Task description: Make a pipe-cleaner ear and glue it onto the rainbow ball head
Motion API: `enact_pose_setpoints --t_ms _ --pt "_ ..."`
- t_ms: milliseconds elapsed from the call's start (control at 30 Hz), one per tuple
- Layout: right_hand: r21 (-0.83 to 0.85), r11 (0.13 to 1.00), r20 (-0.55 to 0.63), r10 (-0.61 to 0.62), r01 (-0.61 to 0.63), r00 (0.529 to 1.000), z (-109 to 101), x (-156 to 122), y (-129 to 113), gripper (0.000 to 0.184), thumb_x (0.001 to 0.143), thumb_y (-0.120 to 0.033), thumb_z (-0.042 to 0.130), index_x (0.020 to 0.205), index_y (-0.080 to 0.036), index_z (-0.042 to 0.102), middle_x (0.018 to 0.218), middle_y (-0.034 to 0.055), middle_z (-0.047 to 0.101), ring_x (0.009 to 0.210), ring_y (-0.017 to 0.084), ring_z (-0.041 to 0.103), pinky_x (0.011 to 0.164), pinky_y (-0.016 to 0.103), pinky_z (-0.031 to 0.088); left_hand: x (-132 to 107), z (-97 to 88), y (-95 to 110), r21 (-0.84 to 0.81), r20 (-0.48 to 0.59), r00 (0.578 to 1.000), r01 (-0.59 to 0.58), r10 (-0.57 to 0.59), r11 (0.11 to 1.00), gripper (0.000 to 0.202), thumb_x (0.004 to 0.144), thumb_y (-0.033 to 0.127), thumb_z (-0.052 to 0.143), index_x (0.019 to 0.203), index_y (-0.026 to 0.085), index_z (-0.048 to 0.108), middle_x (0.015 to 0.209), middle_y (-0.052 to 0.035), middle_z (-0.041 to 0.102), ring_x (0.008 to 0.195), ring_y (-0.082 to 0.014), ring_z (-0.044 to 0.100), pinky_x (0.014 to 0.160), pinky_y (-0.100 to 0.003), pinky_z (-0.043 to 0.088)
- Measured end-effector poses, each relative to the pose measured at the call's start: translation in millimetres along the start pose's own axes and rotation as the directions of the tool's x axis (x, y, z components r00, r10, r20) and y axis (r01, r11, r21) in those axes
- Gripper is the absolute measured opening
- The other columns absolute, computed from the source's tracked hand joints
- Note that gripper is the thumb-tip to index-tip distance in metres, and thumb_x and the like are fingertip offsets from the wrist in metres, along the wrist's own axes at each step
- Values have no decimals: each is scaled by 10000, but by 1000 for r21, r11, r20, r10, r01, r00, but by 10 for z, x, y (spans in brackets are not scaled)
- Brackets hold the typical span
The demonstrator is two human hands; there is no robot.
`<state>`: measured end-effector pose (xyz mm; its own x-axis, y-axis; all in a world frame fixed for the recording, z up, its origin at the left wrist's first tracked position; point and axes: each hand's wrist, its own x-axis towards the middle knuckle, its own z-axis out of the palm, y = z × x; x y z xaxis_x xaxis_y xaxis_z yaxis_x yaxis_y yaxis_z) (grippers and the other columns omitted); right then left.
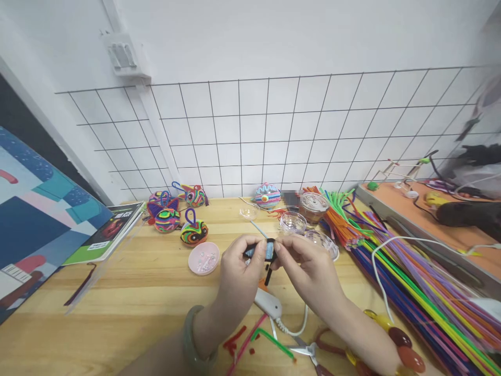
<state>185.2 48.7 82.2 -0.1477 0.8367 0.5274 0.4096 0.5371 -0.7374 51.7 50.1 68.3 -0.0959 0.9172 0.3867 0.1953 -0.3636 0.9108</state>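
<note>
Both my hands meet over the middle of the wooden table. My left hand and my right hand pinch a small blue and black pipe-cleaner piece between their fingertips. A short black end hangs down from it. I wear a green bangle on the left wrist and a beaded bracelet on the right. A white glue gun with its cord lies just below the hands.
Several coiled multicoloured pipe-cleaner balls sit at the back left. A pink lid with beads and clear small dishes lie near. A long heap of coloured pipe cleaners fills the right. Scissors lie near the front edge. A book lies left.
</note>
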Motion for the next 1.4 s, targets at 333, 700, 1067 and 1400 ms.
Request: enact_pose_setpoints --t_ms 333,700,1067,1400 --pt "28 999 22 24 -25 999 9 14 -19 227 874 -220 480 678 -168 581 619 30 591 588 148 584 565 244 449 11 15 -19 -3 -19 1000 -12 12 1000 147 816 278 526 751 162 589 691 -17 601 659 -141 542 628 -247 437" --pt "50 998 14 46 -46 999 13 4 -1 197 862 -226 494 726 -142 610 654 50 608 595 149 610 562 243 471 12 20 -9 -19 -35 999 2 -2 1000 139 808 272 532 744 160 584 676 -10 585 635 -134 530 604 -240 435" --pt "97 992 34 84 -87 996 17 26 5 209 866 -245 488 733 -143 615 635 45 620 602 162 612 577 268 473 -2 9 -47 -4 -33 999 3 -3 1000 139 816 281 532 756 167 587 690 -6 593 646 -127 530 609 -235 426" --pt "75 992 60 93 -98 994 17 7 57 228 885 -273 471 751 -162 618 640 34 627 630 171 589 606 285 453 24 13 -48 -20 -21 1000 4 -4 1000 151 816 288 534 759 162 594 696 -10 610 658 -131 547 624 -236 440"
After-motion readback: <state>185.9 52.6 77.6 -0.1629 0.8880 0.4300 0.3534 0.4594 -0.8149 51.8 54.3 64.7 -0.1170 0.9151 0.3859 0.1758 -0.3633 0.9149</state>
